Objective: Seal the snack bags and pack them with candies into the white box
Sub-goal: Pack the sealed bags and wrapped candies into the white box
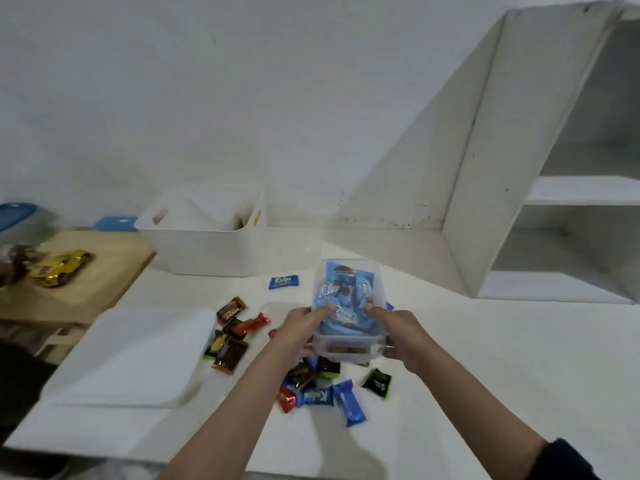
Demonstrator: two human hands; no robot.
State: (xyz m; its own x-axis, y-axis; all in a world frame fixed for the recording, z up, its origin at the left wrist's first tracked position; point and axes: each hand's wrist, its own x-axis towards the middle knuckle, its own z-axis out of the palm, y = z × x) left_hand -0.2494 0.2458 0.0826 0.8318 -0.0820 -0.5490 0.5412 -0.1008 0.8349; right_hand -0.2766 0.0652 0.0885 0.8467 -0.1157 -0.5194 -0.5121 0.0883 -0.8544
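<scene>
Left grip (300, 330): clamped on the near-left end of a clear plastic container (348, 344), thumb hooked over its rim, fingers curled under the side.
Right grip (401, 336): clamped on the near-right end of the same container, thumb over the rim, fingers wrapped round the corner.
Container: held between both grips just above the desk (467, 358); blue snack bags (341, 303) fill it to the rim.
Candies near the grips: a loose heap (320, 393) lies on the desk just below and nearer than the grips, blue, red, green and dark wrappers touching one another.
Candies left of the grips: a second cluster (233, 336) of brown, red and green wrappers, just beside the left grip.
Single blue candy (283, 282): beyond the left grip, apart from the rest.
White box (204, 233): well beyond the grips to the left, open-topped, standing on the desk.
White lid (135, 355): flat on the desk, left of the left grip.
Yellow toy car (61, 268): far left, on a wooden table (104, 271).
</scene>
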